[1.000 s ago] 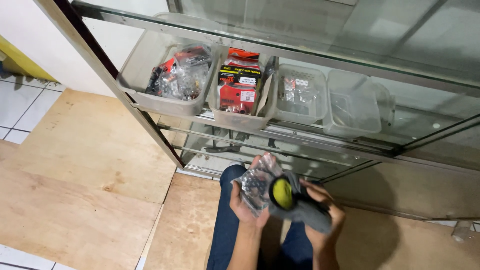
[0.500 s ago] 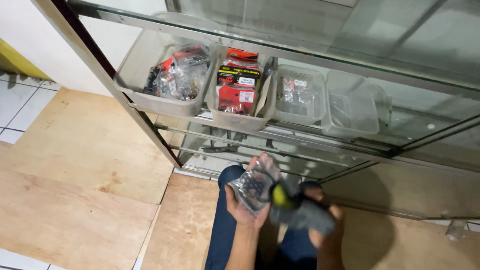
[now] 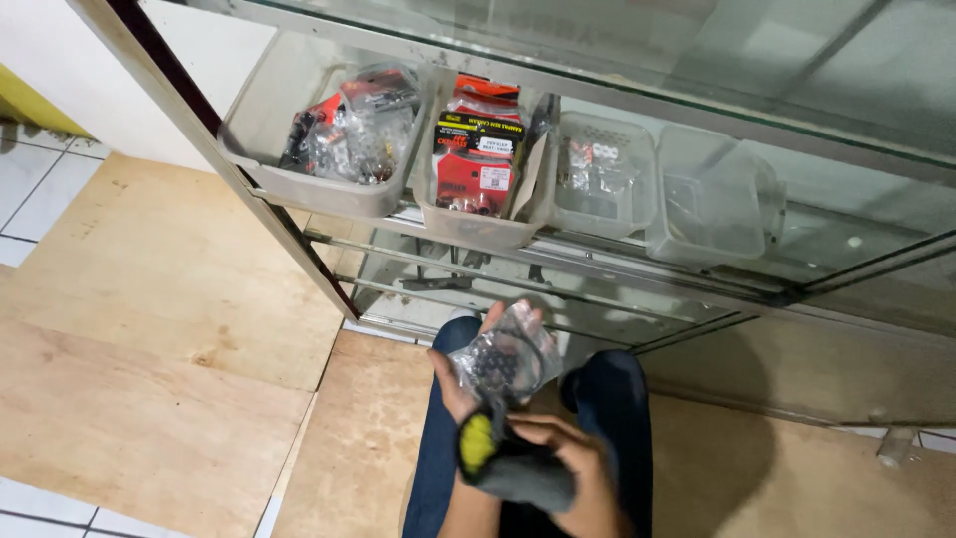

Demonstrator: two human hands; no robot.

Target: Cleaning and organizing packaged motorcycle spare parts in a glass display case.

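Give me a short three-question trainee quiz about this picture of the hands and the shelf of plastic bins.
1. True or false: the left hand holds a clear plastic bag of small dark parts.
2. What does the right hand grip? A) grey cloth with a yellow patch B) a hammer C) a glass jar
3. Which bin holds the red packets, counting from the left?

Key: 1 true; 2 A, the grey cloth; 3 the second bin.

- Even, moderately bright indoor light falls from above.
- Pale glare streaks the glass shelf at the far side.
- A soft shadow darkens the plywood floor on the right.
- Near hands look slightly blurred.
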